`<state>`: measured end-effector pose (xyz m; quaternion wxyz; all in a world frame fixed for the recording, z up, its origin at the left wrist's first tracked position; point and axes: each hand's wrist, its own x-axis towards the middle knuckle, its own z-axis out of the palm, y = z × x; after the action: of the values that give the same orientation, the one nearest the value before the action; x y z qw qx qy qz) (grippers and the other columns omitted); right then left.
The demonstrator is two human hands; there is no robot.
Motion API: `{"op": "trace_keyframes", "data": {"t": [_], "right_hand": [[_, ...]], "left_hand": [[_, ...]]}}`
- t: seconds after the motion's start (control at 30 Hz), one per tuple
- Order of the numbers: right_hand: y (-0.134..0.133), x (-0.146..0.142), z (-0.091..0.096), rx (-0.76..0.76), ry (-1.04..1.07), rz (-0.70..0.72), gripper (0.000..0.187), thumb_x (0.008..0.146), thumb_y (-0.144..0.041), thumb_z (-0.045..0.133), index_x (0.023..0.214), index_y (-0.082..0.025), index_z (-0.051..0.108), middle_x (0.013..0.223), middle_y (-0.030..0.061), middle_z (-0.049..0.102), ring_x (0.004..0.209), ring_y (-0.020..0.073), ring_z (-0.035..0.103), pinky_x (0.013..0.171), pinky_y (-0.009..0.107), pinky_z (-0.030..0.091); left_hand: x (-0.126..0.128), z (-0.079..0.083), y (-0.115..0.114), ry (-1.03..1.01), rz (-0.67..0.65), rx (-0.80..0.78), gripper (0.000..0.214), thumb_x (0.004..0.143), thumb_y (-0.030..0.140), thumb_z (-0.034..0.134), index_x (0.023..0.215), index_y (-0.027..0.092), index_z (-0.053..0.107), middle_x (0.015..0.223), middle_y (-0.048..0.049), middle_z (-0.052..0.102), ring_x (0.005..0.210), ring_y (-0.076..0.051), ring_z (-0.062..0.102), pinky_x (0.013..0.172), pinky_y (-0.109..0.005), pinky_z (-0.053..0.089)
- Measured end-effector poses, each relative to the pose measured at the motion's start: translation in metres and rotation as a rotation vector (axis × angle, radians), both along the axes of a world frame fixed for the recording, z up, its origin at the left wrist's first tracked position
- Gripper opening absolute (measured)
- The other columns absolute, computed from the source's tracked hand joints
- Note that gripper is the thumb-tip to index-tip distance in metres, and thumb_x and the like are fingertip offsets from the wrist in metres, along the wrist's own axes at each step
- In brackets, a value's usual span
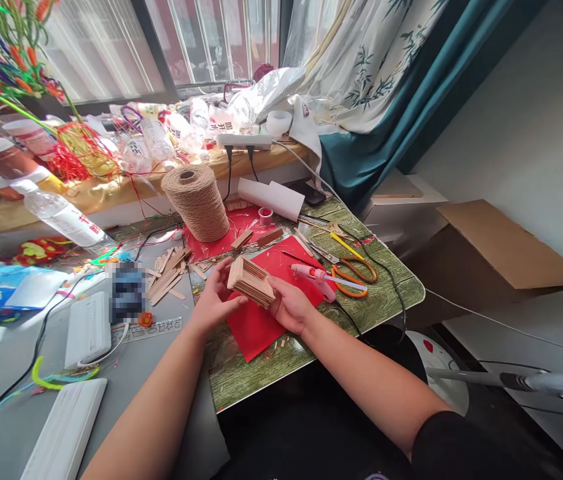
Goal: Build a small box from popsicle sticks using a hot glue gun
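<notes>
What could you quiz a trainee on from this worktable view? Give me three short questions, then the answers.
1. True or false: the left hand and the right hand both touch the small open box of pale wooden sticks.
2. Which lies closest to the metal scissors with orange handles?
A: the long white plastic power strip
B: the pink plastic glue gun
C: the large spool of tan twine
3. What colour is the flat paper-like sheet beneath the hands, on the green wood-grain tabletop?

Key: 1 true; 2 B; 3 red.
</notes>
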<state>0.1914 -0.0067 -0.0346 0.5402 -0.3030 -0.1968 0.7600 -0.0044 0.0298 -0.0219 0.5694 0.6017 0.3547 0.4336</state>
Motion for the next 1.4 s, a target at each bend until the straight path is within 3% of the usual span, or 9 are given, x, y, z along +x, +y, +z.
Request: {"op": "trace_keyframes", "data": {"t": [0.13, 0.27, 0.37, 0.6, 0.83, 0.93, 1.1, 1.3, 1.4], "right_hand": [[-0.004, -0.006, -0.006, -0.011, 0.121, 0.152, 0.028, 0.096, -0.036, 0.071, 0.116, -0.016, 0.071, 0.109, 0.0075, 0.079, 0.086, 0.0166, 0.074, 0.081, 0.03, 0.061], [-0.006, -0.006, -0.005, 0.004, 0.129, 0.233, 0.033, 0.097, -0.04, 0.07, 0.12, -0.016, 0.068, 0.113, 0.0095, 0.078, 0.096, 0.0182, 0.075, 0.095, 0.034, 0.059], [-0.008, -0.004, -0.002, 0.021, 0.149, 0.226, 0.044, 0.094, -0.051, 0.071, 0.125, -0.02, 0.064, 0.119, 0.0095, 0.076, 0.107, 0.02, 0.073, 0.104, 0.039, 0.055], [-0.013, -0.001, 0.002, 0.127, 0.126, 0.259, 0.075, 0.076, -0.065, 0.082, 0.136, -0.025, 0.061, 0.126, 0.0099, 0.075, 0.116, 0.0288, 0.071, 0.101, 0.044, 0.055], [-0.016, 0.001, 0.004, 0.151, 0.127, 0.278, 0.065, 0.081, -0.051, 0.077, 0.137, -0.021, 0.061, 0.127, 0.0105, 0.075, 0.114, 0.0294, 0.073, 0.101, 0.045, 0.056], [-0.017, 0.001, 0.005, 0.161, 0.136, 0.279, 0.059, 0.083, -0.051, 0.075, 0.132, -0.02, 0.064, 0.124, 0.0109, 0.076, 0.115, 0.0306, 0.073, 0.103, 0.047, 0.056], [-0.02, 0.001, 0.011, 0.178, 0.068, 0.255, 0.07, 0.075, -0.056, 0.085, 0.132, -0.021, 0.063, 0.121, 0.0117, 0.076, 0.117, 0.0315, 0.072, 0.105, 0.049, 0.055], [-0.021, -0.002, 0.01, 0.225, 0.011, 0.288, 0.082, 0.066, -0.051, 0.096, 0.134, -0.022, 0.06, 0.122, 0.0096, 0.074, 0.115, 0.029, 0.071, 0.1, 0.041, 0.056], [-0.021, -0.004, 0.006, 0.241, -0.009, 0.275, 0.081, 0.063, -0.048, 0.098, 0.131, -0.023, 0.06, 0.118, 0.0071, 0.073, 0.112, 0.0269, 0.07, 0.097, 0.037, 0.056]], "left_hand": [[0.011, -0.003, -0.006, -0.064, 0.01, -0.025, 0.101, 0.075, 0.055, 0.088, 0.157, 0.03, 0.034, 0.167, -0.0173, 0.037, 0.151, -0.035, 0.044, 0.117, -0.048, 0.047], [0.009, -0.003, -0.008, 0.013, 0.056, 0.13, 0.101, 0.076, 0.047, 0.088, 0.16, 0.029, 0.035, 0.165, -0.0165, 0.041, 0.152, -0.035, 0.042, 0.123, -0.05, 0.04], [0.003, -0.001, -0.008, 0.128, 0.083, 0.26, 0.105, 0.074, 0.04, 0.089, 0.163, 0.027, 0.034, 0.165, -0.0166, 0.04, 0.152, -0.036, 0.041, 0.125, -0.053, 0.036], [0.001, 0.01, -0.016, 0.4, -0.057, 0.42, 0.101, 0.076, 0.027, 0.084, 0.164, 0.03, 0.034, 0.164, -0.014, 0.041, 0.149, -0.037, 0.043, 0.127, -0.056, 0.033], [0.005, 0.013, -0.022, 0.508, -0.116, 0.378, 0.113, 0.075, 0.038, 0.09, 0.167, 0.032, 0.024, 0.167, -0.0148, 0.035, 0.152, -0.038, 0.039, 0.119, -0.055, 0.044], [0.007, 0.013, -0.022, 0.518, -0.096, 0.359, 0.109, 0.074, 0.037, 0.09, 0.164, 0.031, 0.03, 0.164, -0.0145, 0.041, 0.148, -0.038, 0.044, 0.115, -0.053, 0.048], [0.009, 0.015, -0.024, 0.554, -0.125, 0.367, 0.102, 0.071, 0.03, 0.089, 0.16, 0.032, 0.039, 0.157, -0.0129, 0.049, 0.142, -0.039, 0.05, 0.115, -0.056, 0.048], [0.012, 0.019, -0.034, 0.568, -0.121, 0.516, 0.114, 0.068, 0.028, 0.09, 0.164, 0.033, 0.028, 0.161, -0.0131, 0.045, 0.146, -0.039, 0.046, 0.122, -0.057, 0.039], [0.016, 0.019, -0.037, 0.554, -0.094, 0.561, 0.104, 0.072, 0.027, 0.087, 0.16, 0.031, 0.033, 0.155, -0.0135, 0.05, 0.142, -0.037, 0.05, 0.12, -0.054, 0.042]]}}
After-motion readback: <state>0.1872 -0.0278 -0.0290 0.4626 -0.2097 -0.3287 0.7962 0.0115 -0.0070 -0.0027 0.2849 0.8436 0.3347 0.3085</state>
